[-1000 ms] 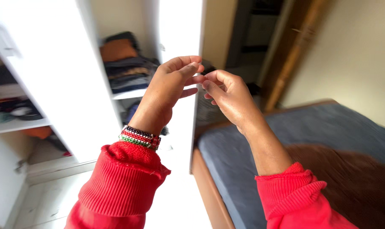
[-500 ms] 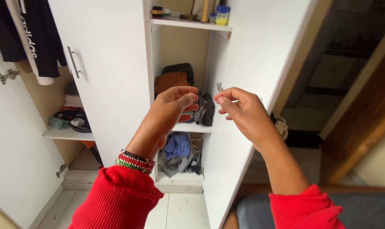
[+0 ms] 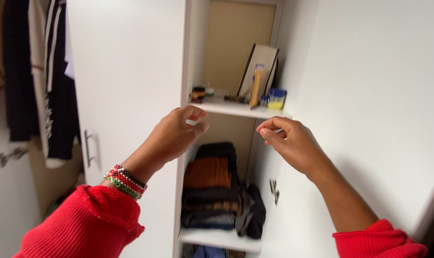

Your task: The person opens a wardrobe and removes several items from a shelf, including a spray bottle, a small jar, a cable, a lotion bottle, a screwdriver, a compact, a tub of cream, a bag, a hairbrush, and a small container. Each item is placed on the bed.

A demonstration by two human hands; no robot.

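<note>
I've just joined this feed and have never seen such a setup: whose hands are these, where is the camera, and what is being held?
There is no machine: a person wears the camera on the head, looking out over both arms in red sleeves. The left hand, with a beaded bracelet at the wrist, and the right hand are raised with fingers pinched, in front of an open white wardrobe. Anything pinched is too small to make out. The upper shelf carries a yellow bottle and a small jar; folded clothes are stacked below.

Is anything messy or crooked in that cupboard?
A little. On the lower shelf, a dark garment slumps loose beside the neat folded stack. On the upper shelf, a flat board leans tilted against the back.
</note>
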